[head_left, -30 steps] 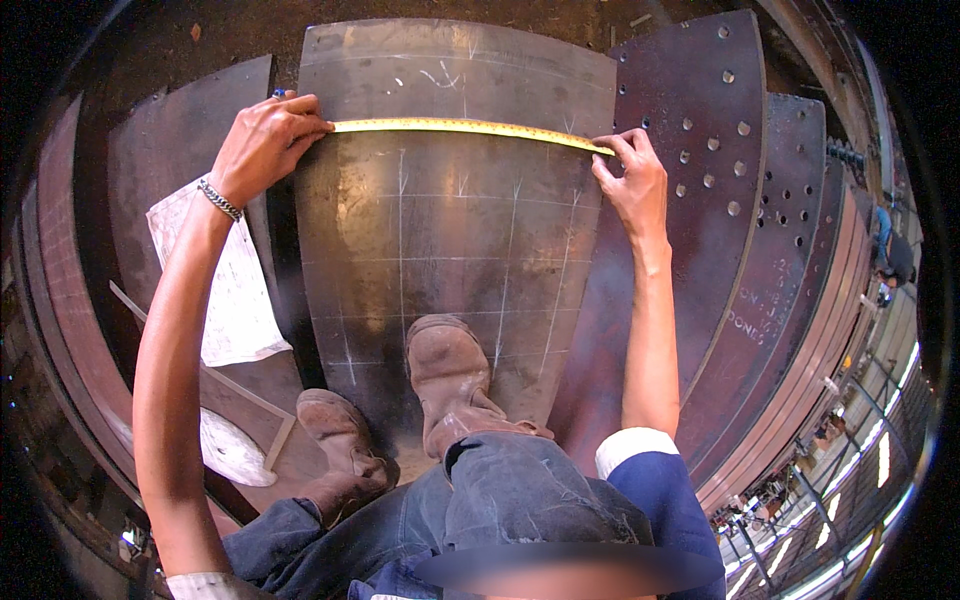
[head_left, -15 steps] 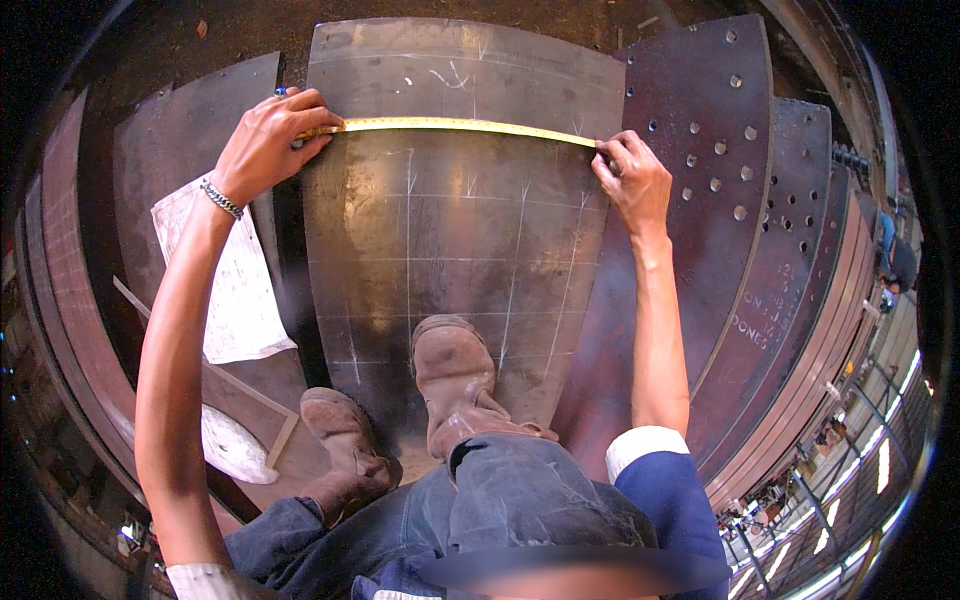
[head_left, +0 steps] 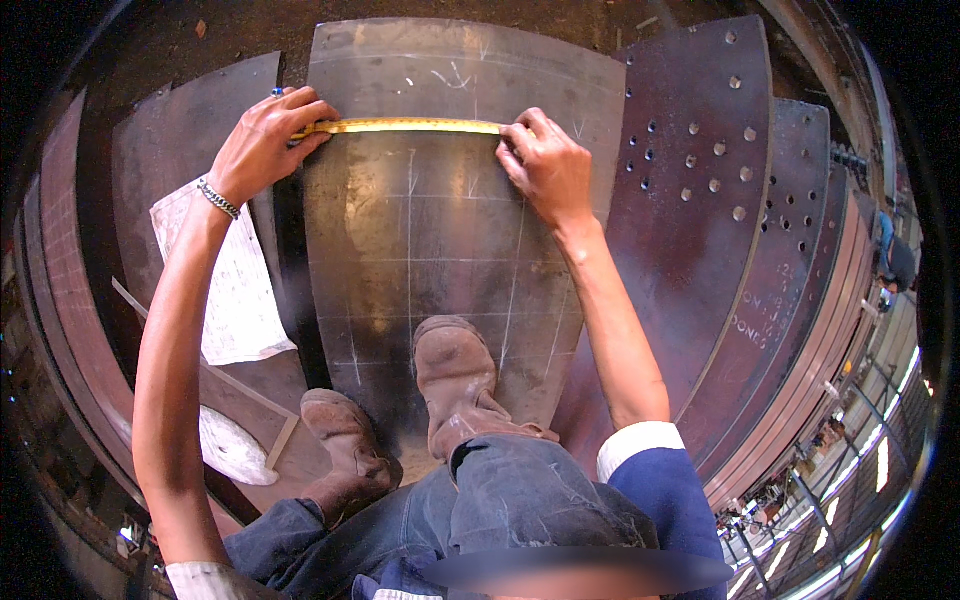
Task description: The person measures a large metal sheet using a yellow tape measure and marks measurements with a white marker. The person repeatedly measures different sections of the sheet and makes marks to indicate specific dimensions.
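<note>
A yellow tape measure (head_left: 405, 126) lies stretched across a grey steel plate (head_left: 440, 250) marked with chalk lines. My left hand (head_left: 262, 145) pins the tape's end at the plate's left edge. My right hand (head_left: 545, 165) presses the tape down near the middle of the plate, fingers curled on it. Both of my brown boots (head_left: 455, 375) are in view below, the right one standing on the plate.
A dark plate with drilled holes (head_left: 700, 200) lies to the right, with more stacked plates beyond it. A paper sheet (head_left: 235, 290) rests on plates at the left, and a white disc (head_left: 230, 450) sits below it. A railing (head_left: 830, 500) runs along the lower right.
My right hand has slid left along the tape, from the plate's right edge to near its middle. The visible stretch of tape is shorter. My left hand has stayed at the left edge.
</note>
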Demonstrator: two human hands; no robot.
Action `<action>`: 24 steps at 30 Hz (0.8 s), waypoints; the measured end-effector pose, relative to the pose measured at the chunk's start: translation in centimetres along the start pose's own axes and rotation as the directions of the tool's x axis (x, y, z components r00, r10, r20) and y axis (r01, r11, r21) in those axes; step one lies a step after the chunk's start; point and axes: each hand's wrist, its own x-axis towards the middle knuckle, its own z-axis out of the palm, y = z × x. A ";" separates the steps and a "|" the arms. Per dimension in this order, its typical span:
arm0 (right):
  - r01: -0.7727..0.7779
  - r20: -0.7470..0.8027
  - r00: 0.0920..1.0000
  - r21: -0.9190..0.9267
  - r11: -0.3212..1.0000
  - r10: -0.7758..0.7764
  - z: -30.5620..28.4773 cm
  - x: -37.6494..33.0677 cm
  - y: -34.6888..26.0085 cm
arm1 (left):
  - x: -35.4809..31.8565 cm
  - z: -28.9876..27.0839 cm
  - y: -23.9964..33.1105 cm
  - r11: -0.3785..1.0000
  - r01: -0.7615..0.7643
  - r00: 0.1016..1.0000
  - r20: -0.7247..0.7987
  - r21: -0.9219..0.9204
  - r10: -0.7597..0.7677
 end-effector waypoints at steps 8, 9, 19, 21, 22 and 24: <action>-0.008 -0.005 1.000 0.016 1.000 0.008 0.8 0.7 -0.9 | 0.0 0.2 -0.2 0.999 -0.030 0.999 -0.009 0.028 0.031; -0.008 -0.008 1.000 0.012 1.000 0.008 0.8 0.8 -0.9 | 0.0 0.2 -0.2 0.999 -0.030 0.999 -0.014 0.031 0.031; -0.050 -0.024 0.998 0.011 0.999 0.051 0.8 0.7 -1.0 | 0.3 -0.3 0.1 0.997 -0.004 0.999 0.048 0.081 0.000; -0.051 -0.025 0.998 0.009 0.999 0.051 0.8 0.7 -1.1 | 0.1 -0.1 -0.1 0.998 0.001 0.999 0.034 0.070 -0.003; -0.054 -0.025 0.998 0.005 0.999 0.054 0.7 0.7 -1.1 | 0.1 -0.1 -0.1 0.998 0.001 1.000 0.027 0.063 -0.002; -0.080 -0.030 0.996 0.007 0.997 0.080 0.6 0.6 -1.0 | 0.3 0.1 0.0 0.997 0.008 0.999 0.035 0.076 -0.011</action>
